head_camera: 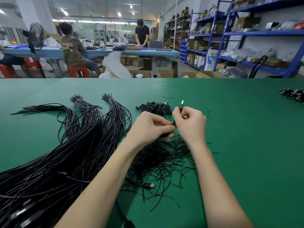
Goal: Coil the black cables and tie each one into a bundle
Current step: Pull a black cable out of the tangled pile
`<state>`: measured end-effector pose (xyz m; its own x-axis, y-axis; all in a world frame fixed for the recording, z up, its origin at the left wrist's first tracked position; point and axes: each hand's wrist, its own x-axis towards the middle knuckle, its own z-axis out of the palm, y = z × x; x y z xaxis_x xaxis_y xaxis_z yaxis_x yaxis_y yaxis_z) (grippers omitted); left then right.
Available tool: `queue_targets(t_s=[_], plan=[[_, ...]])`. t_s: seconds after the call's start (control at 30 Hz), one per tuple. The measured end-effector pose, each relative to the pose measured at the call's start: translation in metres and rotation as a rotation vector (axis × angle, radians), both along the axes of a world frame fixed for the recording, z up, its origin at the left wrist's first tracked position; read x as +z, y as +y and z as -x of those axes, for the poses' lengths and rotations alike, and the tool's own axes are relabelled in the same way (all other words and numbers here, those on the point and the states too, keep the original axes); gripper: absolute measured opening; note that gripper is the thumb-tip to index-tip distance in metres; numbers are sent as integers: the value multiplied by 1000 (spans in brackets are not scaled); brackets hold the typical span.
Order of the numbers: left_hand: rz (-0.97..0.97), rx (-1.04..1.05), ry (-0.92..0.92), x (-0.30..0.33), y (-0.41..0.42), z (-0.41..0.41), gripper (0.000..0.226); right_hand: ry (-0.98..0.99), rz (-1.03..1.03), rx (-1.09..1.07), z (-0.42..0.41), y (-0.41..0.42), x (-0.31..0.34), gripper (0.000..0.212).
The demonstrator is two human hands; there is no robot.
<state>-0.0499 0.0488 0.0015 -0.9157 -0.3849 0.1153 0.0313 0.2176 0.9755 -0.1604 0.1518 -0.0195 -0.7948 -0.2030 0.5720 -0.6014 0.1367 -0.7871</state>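
Both hands hold one coiled black cable [174, 123] above the green table [238, 145]. My left hand [151, 125] pinches the lower end of the coil between thumb and fingers. My right hand [189, 120] grips the upper part, and the cable's USB plug [181, 104] sticks up past its fingers. A large mass of long loose black cables [69, 153] spreads across the left side. Below my hands lies a heap of short black twist ties [162, 160]. Just beyond my hands sits a small pile of tied bundles [154, 107].
More tied bundles [293, 94] lie at the table's far right edge. A loose USB plug [150, 185] rests among the ties near my left forearm. Two people work at a blue table [98, 52] behind, with blue shelving [246, 33] at the right.
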Motion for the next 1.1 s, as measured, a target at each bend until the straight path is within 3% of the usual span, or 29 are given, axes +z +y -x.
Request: queue_targets(t_s=[0.13,0.27,0.37,0.53,0.77,1.1], plan=[[-332,98,24,-7,-16,1,12,-377,-71,217,1,7,0,49],[-582,201,94,-16,-30,1,17,-295,-806,228,-3,8,-11,26],[-630,214,129,-20,-34,3,17,-322,-984,258,-15,2,-14,21],[-650,217,136,-22,-37,2,14,-303,-917,237,-17,3,-8,9],[-680,222,147,-22,-40,1,15,-336,-736,234,-5,16,-3,9],[-649,225,127,-28,-41,3,18,-449,-565,412,2,26,-1,5]])
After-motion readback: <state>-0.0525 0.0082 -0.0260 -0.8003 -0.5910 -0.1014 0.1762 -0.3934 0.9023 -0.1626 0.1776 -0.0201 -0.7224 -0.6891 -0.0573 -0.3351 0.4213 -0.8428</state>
